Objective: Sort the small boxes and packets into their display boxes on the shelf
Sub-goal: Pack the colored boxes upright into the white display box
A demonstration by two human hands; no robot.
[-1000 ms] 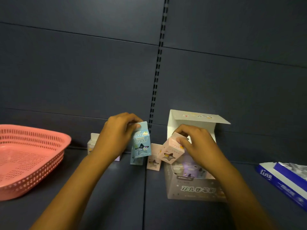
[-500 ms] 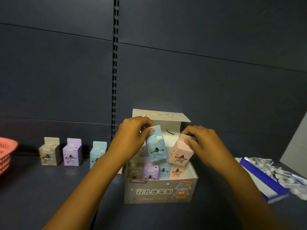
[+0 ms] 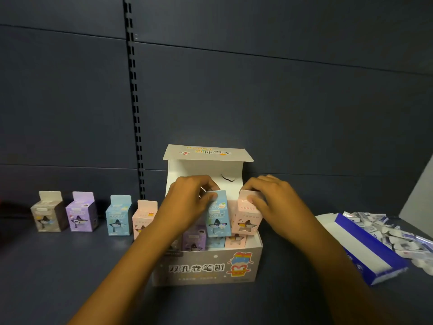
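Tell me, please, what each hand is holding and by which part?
The left hand grips the blue small box by its top; the right hand grips the pink small box by its top.

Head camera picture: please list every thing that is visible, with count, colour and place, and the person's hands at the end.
display box: one, grey with open lid, centre of shelf, small boxes inside.
blue small box: one, light blue, over the display box, held by the left hand.
pink small box: one, pink, over the display box, held by the right hand.
loose small boxes: four standing in a row left of the display box: grey, purple, blue, pink.
blue-white carton: one, right of the display box.
white packets: many, count unclear, white with blue, far right.
shelf: one, dark.
left hand: fingers on the blue small box.
right hand: fingers on the pink small box.
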